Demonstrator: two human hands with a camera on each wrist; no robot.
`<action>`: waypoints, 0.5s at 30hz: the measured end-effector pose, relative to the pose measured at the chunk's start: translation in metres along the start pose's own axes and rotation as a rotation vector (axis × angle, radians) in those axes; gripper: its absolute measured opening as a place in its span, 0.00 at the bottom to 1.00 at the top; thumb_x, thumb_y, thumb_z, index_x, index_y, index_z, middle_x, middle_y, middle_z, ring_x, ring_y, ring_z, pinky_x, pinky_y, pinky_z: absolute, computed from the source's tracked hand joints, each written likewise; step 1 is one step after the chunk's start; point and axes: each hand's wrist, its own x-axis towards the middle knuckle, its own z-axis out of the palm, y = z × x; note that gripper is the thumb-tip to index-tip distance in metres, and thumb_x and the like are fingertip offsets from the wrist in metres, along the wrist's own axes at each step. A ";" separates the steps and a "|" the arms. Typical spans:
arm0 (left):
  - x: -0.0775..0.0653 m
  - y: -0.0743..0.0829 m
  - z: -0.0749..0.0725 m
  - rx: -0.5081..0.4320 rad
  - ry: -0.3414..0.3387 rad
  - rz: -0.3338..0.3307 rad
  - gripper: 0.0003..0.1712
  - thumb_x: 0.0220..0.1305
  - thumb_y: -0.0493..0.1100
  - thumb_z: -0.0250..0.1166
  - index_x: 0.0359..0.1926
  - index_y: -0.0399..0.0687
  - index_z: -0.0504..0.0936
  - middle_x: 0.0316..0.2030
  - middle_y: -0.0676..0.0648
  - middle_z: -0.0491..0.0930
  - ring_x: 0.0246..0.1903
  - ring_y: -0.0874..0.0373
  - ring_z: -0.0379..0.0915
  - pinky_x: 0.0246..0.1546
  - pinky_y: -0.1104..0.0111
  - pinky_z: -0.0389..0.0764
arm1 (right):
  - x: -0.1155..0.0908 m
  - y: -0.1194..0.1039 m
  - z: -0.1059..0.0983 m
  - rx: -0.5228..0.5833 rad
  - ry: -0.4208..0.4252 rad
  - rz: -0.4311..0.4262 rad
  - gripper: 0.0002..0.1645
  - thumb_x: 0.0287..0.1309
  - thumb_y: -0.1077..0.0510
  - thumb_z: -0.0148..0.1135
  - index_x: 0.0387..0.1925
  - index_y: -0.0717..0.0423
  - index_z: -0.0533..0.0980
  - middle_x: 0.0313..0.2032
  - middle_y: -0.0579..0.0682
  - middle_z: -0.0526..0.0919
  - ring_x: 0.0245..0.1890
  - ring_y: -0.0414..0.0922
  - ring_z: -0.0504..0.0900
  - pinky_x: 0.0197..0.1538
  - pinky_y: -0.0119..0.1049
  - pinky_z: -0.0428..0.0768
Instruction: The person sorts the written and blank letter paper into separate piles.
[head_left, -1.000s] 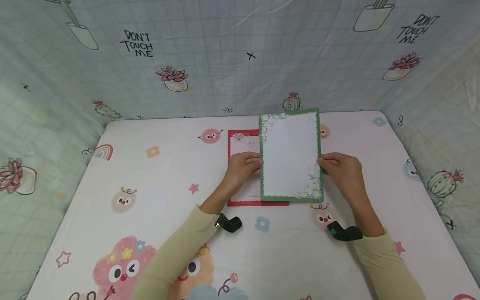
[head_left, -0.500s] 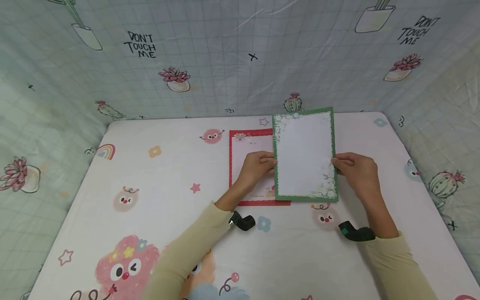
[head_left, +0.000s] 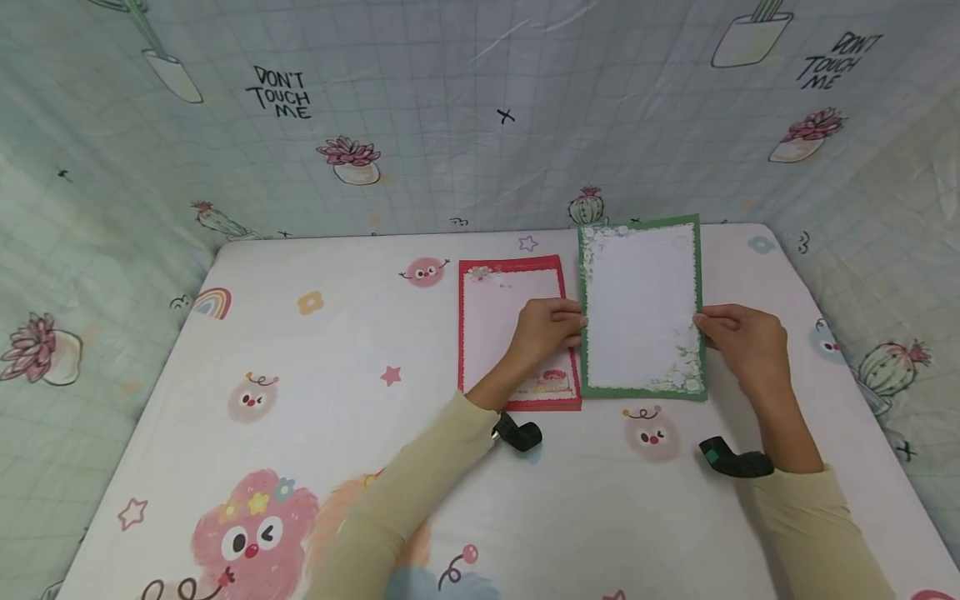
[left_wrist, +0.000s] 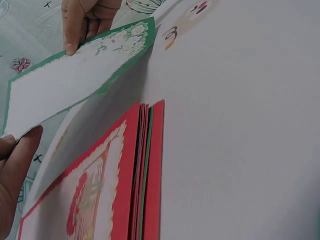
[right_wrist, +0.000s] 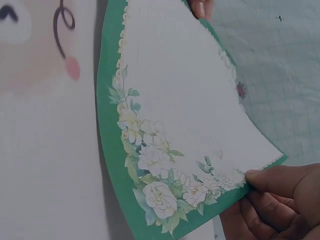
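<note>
Both hands hold up a green-bordered sheet of paper (head_left: 641, 312) with white flowers in its corners. My left hand (head_left: 546, 329) pinches its left edge. On the opposite side, my right hand (head_left: 748, 337) pinches the right edge between thumb and fingers, as the right wrist view also shows. A stack of red-bordered sheets (head_left: 510, 333) lies on the table to the left, partly under the left wrist. In the left wrist view the stack (left_wrist: 125, 165) shows several red layers and a green one along its edge.
The white tablecloth (head_left: 337, 442) carries printed cartoon figures, stars and flowers. A pale green patterned curtain (head_left: 435, 83) rises behind the table's back edge and along both sides. Black wrist cameras sit on both wrists.
Both hands have carried the green-bordered sheet to the right, from over the red-bordered stack to beside it. More of the top red-bordered sheet shows now.
</note>
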 end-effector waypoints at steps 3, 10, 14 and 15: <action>0.004 -0.001 0.007 0.010 -0.018 0.014 0.14 0.68 0.35 0.68 0.52 0.32 0.84 0.40 0.41 0.88 0.34 0.56 0.87 0.39 0.65 0.89 | 0.004 0.006 -0.002 -0.012 0.005 0.014 0.28 0.73 0.48 0.58 0.60 0.68 0.77 0.51 0.66 0.84 0.25 0.17 0.75 0.32 0.14 0.75; 0.013 -0.005 0.026 0.053 -0.038 0.015 0.13 0.66 0.34 0.69 0.50 0.31 0.85 0.38 0.42 0.89 0.31 0.55 0.88 0.36 0.67 0.89 | 0.011 0.024 -0.006 -0.072 -0.037 0.040 0.28 0.76 0.49 0.54 0.63 0.68 0.76 0.53 0.68 0.83 0.30 0.24 0.78 0.31 0.16 0.75; 0.016 -0.009 0.031 0.082 -0.044 -0.023 0.14 0.66 0.33 0.69 0.50 0.29 0.84 0.36 0.42 0.88 0.29 0.53 0.88 0.35 0.68 0.88 | 0.014 0.031 -0.008 -0.114 -0.123 0.085 0.29 0.77 0.50 0.49 0.66 0.69 0.72 0.56 0.70 0.80 0.43 0.47 0.83 0.34 0.23 0.75; 0.016 -0.009 0.032 0.090 -0.041 -0.036 0.14 0.66 0.33 0.69 0.50 0.28 0.83 0.35 0.42 0.88 0.29 0.53 0.88 0.34 0.69 0.88 | 0.014 0.032 -0.008 -0.113 -0.144 0.089 0.30 0.78 0.50 0.49 0.67 0.70 0.70 0.57 0.71 0.79 0.47 0.52 0.82 0.36 0.25 0.76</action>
